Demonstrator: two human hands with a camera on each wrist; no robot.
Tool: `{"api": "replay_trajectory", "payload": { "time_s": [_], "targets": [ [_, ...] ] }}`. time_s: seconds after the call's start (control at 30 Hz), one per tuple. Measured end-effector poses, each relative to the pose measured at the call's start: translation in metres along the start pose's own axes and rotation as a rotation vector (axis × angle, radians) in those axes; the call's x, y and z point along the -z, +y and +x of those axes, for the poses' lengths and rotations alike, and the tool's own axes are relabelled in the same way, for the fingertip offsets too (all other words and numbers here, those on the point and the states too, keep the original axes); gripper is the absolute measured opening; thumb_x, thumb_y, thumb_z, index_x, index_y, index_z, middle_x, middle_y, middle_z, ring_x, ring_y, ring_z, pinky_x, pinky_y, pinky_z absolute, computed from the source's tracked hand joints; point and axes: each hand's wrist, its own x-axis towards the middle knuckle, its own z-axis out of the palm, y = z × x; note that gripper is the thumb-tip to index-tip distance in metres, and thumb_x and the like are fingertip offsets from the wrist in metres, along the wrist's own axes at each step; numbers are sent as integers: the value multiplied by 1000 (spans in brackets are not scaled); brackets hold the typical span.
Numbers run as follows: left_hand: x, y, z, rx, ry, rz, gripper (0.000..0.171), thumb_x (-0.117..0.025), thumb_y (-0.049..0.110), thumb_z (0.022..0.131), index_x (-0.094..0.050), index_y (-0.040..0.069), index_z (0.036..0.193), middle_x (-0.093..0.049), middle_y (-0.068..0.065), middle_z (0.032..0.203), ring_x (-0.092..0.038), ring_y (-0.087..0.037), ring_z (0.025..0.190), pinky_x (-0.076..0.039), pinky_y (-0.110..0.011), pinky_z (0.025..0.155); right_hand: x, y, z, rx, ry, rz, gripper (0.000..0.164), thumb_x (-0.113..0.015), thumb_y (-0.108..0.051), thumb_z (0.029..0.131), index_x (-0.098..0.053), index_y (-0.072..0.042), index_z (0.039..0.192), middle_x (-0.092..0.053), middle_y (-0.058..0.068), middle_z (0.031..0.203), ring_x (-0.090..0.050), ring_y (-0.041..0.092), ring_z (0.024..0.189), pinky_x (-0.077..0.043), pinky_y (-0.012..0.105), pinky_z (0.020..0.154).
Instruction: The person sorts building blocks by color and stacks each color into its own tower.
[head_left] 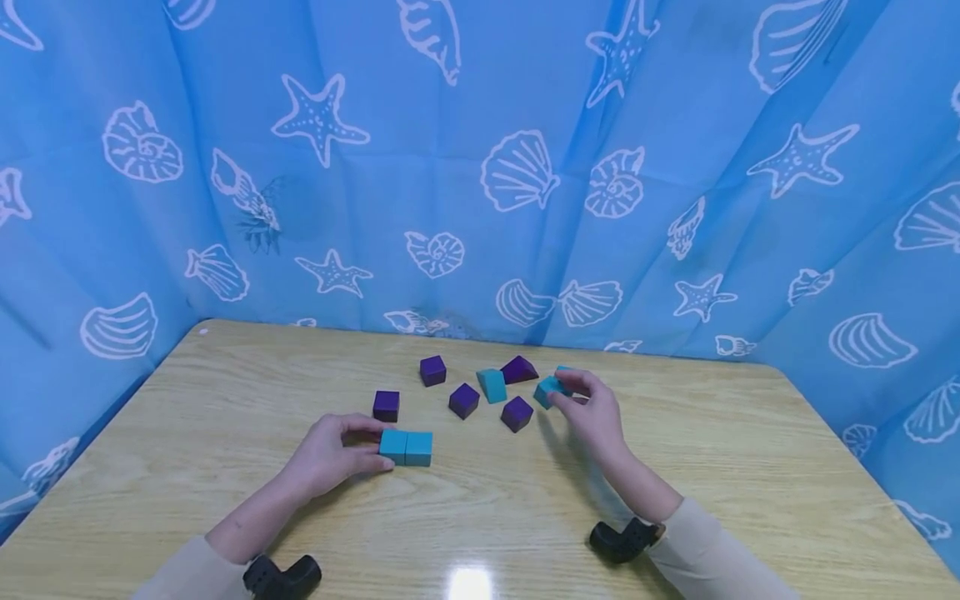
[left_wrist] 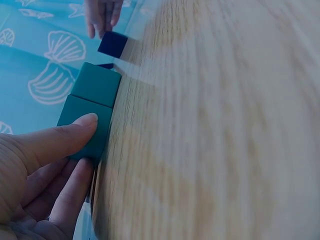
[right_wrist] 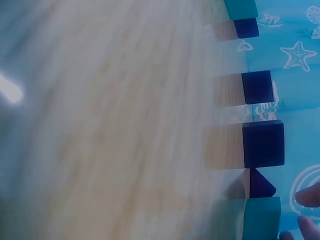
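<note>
Two teal cubes stand side by side on the table, the left one [head_left: 392, 447] against the right one [head_left: 419, 448]. My left hand [head_left: 330, 457] pinches the left cube; in the left wrist view the thumb [left_wrist: 86, 121] presses its near face with the other fingers beneath. Farther back, my right hand [head_left: 594, 417] is at another teal block [head_left: 548, 392], its thumb and forefinger apart at the edges. The right wrist view puts those fingertips [right_wrist: 307, 196] just above the block's top, with nothing between them. Some teal shows behind the forefinger, its shape mostly hidden.
Between the hands lie several purple cubes [head_left: 464, 401], one [head_left: 386, 406] right behind the left hand's fingers. A teal wedge [head_left: 491, 385] and a purple triangular block [head_left: 519, 370] sit near the back. A blue shell-patterned curtain [head_left: 442, 192] hangs behind the wooden table [head_left: 480, 517].
</note>
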Motion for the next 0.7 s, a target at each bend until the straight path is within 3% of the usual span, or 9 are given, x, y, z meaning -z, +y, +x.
{"api": "replay_trajectory", "payload": {
  "time_s": [0.3,0.5,0.7],
  "targets": [
    [0,1,0,4,9,64,44,-85,12,70,-69,2,110,-67,-12,114,-67,-19,94,-56,-33,85,-1,9,4,-56,-21,7,41,-63,-11,91,-54,1,128,-56,23,128,-55,34,118,-49,42,100],
    [0,0,0,7,-5,5,44,-83,8,71,-68,-1,112,-66,-14,113,-68,-22,95,-58,-28,80,-4,12,9,-126,-38,20,47,-66,-16,89,-52,-3,133,-54,21,131,-53,33,120,-49,41,98],
    [0,0,1,-3,-11,-10,43,-82,6,72,-67,-2,112,-67,-15,111,-68,-23,95,-58,-27,79,-7,12,11,-130,-51,10,50,-67,-15,89,-51,-1,134,-55,23,129,-54,34,119,-51,41,97]
  ]
}}
